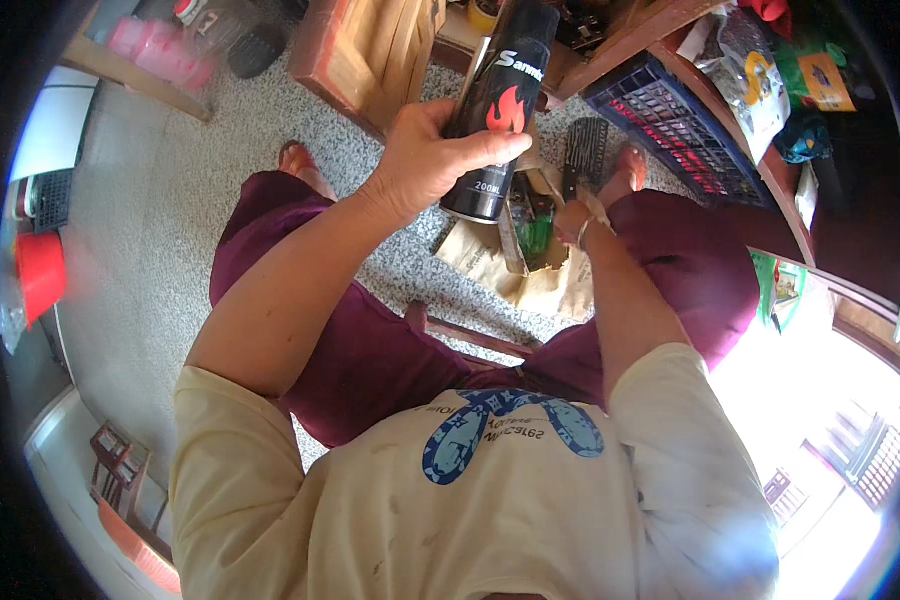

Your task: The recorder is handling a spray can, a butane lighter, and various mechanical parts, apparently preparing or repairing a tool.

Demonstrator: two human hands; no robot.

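Observation:
My left hand [420,160] is wrapped round a black spray can [485,190] with a red flame on its side. The can is held up and tilted, its top towards the far edge. Lower down, my right hand [572,218] is closed at the edge of a brown paper bag [560,290] between my feet; its fingers are partly hidden. Inside the bag's opening, a green bottle-like thing [538,230] and other items show, too cluttered to name.
An open wooden drawer or door [355,60] juts out at the far left of the can. To the right, a dark plastic crate [675,130] stands by shelves with packets [750,85]. A dark ridged object [587,150] lies near my right foot. A red bucket [40,272] is at far left.

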